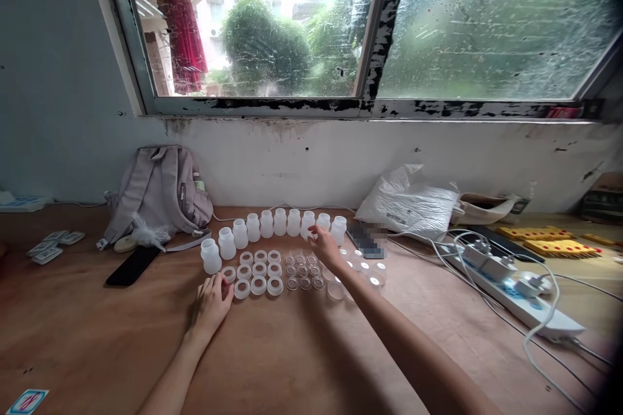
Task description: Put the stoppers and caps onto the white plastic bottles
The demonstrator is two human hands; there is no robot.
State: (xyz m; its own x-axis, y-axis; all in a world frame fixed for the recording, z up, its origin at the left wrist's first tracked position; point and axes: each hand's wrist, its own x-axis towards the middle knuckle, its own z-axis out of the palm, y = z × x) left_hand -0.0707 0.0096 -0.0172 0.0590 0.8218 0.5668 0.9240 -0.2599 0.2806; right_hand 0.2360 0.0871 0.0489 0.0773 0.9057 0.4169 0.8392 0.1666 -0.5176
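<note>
Beneath the window, a curved row of white bottles point(272, 224) stood on the wooden table point(302, 350). Just in front of that row lay white rings point(259, 270) and small clear caps point(302, 270). The right hand point(325, 245) was pinched lightly around one bottle near the row's right end. The left hand point(211, 301) rested flat and relaxed before the row's left end, fingertips touching a ring, gripping nothing. A steady, upright lift would likely keep neighbouring bottles from toppling.
</note>
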